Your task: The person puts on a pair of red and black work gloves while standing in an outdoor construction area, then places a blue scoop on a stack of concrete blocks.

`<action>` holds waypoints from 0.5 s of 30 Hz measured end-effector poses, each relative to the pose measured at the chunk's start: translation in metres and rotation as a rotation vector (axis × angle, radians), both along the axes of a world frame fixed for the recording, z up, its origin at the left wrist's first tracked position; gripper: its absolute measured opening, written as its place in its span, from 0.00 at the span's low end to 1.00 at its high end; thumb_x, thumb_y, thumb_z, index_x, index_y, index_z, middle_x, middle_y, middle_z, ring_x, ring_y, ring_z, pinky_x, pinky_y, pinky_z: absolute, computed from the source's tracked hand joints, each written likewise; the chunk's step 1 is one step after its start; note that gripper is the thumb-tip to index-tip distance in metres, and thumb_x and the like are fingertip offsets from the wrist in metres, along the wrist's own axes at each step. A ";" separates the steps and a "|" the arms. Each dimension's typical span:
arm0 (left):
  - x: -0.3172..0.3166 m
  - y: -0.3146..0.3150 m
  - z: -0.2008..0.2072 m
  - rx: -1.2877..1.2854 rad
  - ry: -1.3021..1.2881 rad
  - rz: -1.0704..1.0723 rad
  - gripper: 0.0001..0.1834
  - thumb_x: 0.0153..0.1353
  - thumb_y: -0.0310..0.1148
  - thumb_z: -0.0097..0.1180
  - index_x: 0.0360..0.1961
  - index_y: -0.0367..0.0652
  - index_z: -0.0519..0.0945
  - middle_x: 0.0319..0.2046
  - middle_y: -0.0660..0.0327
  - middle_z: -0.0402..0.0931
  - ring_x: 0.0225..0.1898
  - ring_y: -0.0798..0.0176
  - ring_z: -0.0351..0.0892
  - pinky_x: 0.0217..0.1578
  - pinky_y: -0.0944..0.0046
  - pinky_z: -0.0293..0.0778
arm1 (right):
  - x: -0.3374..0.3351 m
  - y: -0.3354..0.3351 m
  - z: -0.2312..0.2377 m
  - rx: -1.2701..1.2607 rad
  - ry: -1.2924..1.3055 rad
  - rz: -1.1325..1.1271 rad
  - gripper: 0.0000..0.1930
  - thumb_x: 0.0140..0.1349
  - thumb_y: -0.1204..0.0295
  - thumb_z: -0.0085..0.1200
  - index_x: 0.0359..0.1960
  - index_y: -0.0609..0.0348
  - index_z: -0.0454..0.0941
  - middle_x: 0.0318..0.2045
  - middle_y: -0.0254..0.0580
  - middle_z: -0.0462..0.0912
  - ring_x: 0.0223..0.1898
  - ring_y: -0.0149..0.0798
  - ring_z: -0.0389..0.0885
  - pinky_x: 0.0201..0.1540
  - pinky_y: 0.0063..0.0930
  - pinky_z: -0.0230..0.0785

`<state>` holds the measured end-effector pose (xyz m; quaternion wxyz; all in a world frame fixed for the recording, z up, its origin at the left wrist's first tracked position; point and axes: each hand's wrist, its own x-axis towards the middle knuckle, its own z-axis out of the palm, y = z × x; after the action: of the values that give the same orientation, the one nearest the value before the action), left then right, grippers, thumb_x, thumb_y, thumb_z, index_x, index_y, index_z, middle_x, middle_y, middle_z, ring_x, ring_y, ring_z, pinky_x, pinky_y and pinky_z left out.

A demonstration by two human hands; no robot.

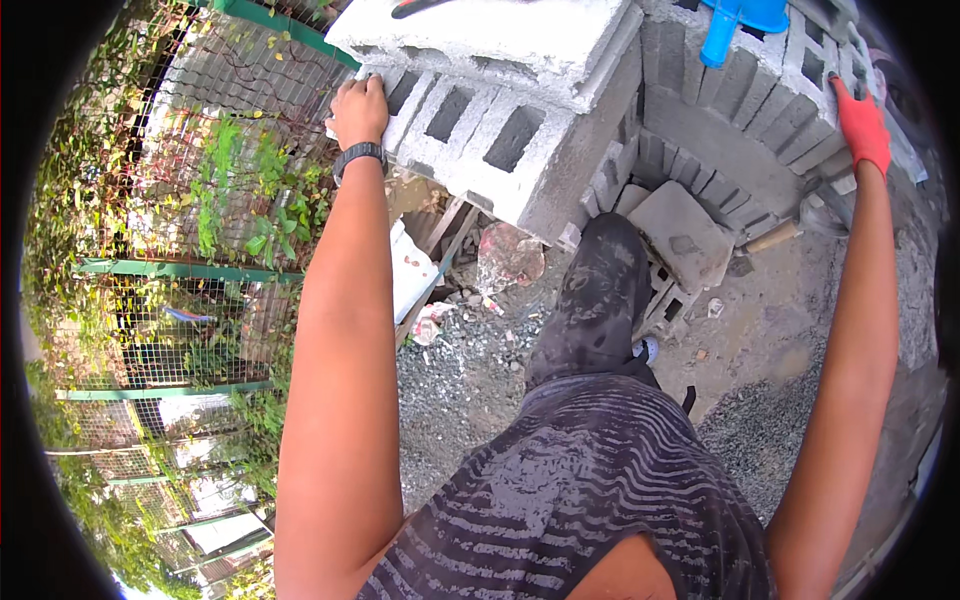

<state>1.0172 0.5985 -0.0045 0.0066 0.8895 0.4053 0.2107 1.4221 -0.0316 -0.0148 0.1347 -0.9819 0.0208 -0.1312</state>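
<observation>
- The bare left hand [360, 108], with a dark watch on the wrist, lies flat with fingers pressed together on the outer end of a big grey hollow concrete block [480, 120]; the block sits at the top of the grey block wall [745, 120], at its corner, with its holes facing up.
- The right hand [862, 125] wears a red glove; it rests on the far right of the wall top, fingers close together (I cannot tell if it grips an edge or just leans).
- To do this well, I think both hands should push evenly; then the block stays level and lines up with the row under it.
- Keep fingers on top or on the side, never under the block; it looks heavy and could pinch.
- The bent knee in dark trousers [595, 300] is close to the wall; firm feet help, since loose grey gravel [760, 430] and broken bits lie on the ground.
- A blue plastic tool [735, 25] sits on the wall top between the hands; do not bump it.
</observation>
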 end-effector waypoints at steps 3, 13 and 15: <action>0.006 -0.019 0.009 -0.066 0.035 0.091 0.27 0.72 0.53 0.43 0.59 0.54 0.85 0.71 0.58 0.70 0.73 0.46 0.65 0.70 0.24 0.51 | -0.001 -0.001 0.000 -0.003 0.013 -0.021 0.54 0.57 0.25 0.46 0.79 0.44 0.59 0.76 0.55 0.63 0.76 0.59 0.62 0.76 0.52 0.52; 0.003 0.001 -0.004 -0.044 -0.069 0.059 0.32 0.68 0.64 0.47 0.58 0.55 0.87 0.71 0.59 0.71 0.73 0.48 0.66 0.71 0.25 0.47 | -0.001 0.001 -0.003 0.013 0.003 -0.003 0.54 0.57 0.25 0.46 0.79 0.45 0.60 0.76 0.54 0.63 0.76 0.59 0.63 0.76 0.52 0.53; 0.001 -0.007 0.004 -0.060 -0.031 0.057 0.34 0.66 0.68 0.49 0.55 0.54 0.89 0.69 0.58 0.73 0.72 0.48 0.67 0.71 0.27 0.47 | 0.002 -0.003 -0.005 -0.003 0.000 0.027 0.54 0.57 0.25 0.46 0.79 0.46 0.61 0.76 0.54 0.64 0.76 0.59 0.62 0.76 0.52 0.53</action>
<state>1.0177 0.5917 -0.0009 0.0335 0.8736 0.4365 0.2125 1.4240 -0.0349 -0.0198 0.1349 -0.9823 0.0073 -0.1294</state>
